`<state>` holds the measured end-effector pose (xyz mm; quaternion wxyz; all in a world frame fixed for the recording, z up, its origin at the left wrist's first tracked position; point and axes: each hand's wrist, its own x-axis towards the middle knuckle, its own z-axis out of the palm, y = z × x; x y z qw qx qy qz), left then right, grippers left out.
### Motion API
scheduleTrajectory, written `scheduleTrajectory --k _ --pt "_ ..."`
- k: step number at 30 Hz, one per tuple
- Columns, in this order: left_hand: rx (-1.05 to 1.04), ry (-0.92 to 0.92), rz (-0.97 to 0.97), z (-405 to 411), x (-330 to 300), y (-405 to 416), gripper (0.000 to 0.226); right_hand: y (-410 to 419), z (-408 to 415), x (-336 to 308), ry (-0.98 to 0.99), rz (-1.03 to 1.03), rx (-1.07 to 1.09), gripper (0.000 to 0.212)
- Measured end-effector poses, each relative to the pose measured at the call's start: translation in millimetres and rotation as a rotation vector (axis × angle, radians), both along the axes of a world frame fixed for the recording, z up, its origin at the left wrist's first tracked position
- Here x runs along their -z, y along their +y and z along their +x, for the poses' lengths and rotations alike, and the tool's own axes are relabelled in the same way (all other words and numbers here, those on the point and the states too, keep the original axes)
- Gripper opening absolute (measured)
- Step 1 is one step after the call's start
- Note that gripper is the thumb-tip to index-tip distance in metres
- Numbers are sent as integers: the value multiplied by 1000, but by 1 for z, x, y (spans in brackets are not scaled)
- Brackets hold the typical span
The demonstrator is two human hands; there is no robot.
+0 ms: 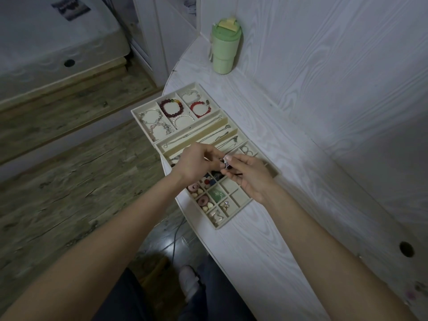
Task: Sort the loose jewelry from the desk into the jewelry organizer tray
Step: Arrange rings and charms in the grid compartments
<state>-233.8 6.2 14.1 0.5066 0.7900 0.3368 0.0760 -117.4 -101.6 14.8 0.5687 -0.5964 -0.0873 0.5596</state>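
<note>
A cream jewelry organizer tray (246, 200) lies along the left edge of the white desk (301, 205). Its far section holds beaded bracelets (172, 108), the middle section thin chain necklaces (196, 133), and the near grid small charms and beads (203, 200). My left hand (196, 162) and my right hand (249, 176) meet above the grid section. Between their fingertips they pinch a small dark jewelry piece (225, 162) with a thin black cord. Part of the grid and necklace section is hidden under the hands.
A green lidded tumbler (224, 47) stands at the desk's far end against the white wall panel. A round cable hole (406, 249) sits in the desk at the near right. Wooden floor and a cable lie left of the desk; my legs are below.
</note>
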Motion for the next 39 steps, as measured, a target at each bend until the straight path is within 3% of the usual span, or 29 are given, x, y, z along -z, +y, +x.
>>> scheduleTrajectory --k 3,8,18,23,31,39 --pt "-54 -47 -52 -2 3 -1 20 -2 1 1 100 51 31 17" --pt "-116 -213 -350 -8 -4 -6 10 -8 1 -1 192 90 41 14" --pt "-152 -190 -772 -8 -14 -6 11 -15 -1 6 263 81 -11 25" --pt "-177 -214 -773 -6 -9 -7 13 -16 2 11 218 65 -34 20" --pt "-269 -123 -474 -7 10 -2 16 -17 10 20 116 -46 71 13" --pt "-322 -100 -380 -3 22 -2 16 -12 12 31 -83 -173 6 10"
